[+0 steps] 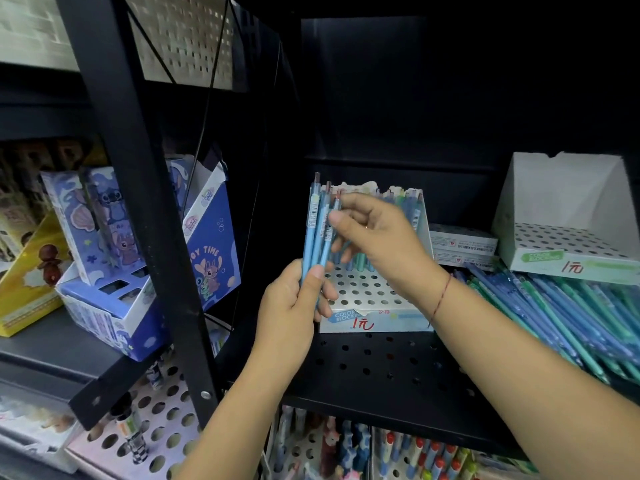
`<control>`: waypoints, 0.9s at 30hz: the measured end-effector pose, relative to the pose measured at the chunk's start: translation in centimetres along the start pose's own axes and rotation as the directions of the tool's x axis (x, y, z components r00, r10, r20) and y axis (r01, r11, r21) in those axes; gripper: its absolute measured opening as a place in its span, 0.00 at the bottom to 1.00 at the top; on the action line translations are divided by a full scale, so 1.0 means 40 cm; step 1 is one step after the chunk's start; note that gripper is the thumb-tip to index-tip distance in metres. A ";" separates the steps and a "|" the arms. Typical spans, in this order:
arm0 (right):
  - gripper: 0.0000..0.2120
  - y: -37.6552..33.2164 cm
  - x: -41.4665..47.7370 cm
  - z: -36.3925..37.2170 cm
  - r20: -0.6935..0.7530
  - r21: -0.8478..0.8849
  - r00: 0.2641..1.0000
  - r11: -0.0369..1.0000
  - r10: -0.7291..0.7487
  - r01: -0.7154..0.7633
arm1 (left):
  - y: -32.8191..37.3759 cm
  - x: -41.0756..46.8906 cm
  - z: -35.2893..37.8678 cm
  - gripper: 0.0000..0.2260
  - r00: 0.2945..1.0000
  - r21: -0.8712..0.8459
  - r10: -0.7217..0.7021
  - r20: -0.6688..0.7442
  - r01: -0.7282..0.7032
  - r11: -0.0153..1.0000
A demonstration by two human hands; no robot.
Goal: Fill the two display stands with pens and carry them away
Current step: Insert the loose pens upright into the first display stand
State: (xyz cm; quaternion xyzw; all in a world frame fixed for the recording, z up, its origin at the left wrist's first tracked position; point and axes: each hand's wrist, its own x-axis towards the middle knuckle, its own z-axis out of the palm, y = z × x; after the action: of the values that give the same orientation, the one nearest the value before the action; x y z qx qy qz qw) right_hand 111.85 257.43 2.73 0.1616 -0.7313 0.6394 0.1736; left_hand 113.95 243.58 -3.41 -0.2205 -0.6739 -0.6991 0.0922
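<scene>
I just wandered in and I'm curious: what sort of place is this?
Probably a stationery shop. A white display stand carries a 1 yuan price label, loose pens are heaped on the black shelf, and cartoon-printed boxes fill the neighbouring shelf.

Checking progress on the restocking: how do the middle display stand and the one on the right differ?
The middle stand holds pens in its back rows; the right stand shows only empty holes. The middle stand's label is blue; the right stand's is green. Both are white, perforated, marked 1元.
</scene>
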 end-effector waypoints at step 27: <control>0.18 0.033 0.022 -0.025 -0.214 -0.568 0.902 0.799 -0.376 0.199 | -0.005 0.002 -0.009 0.10 0.991 -0.089 -0.011 -0.136 -0.001 0.996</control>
State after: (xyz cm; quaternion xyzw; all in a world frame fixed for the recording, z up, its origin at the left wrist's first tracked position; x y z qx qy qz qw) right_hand 110.52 258.58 2.10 0.1130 -0.8084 0.3940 0.4224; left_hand 113.73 243.28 -3.54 -0.1743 -0.6350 -0.7419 0.1264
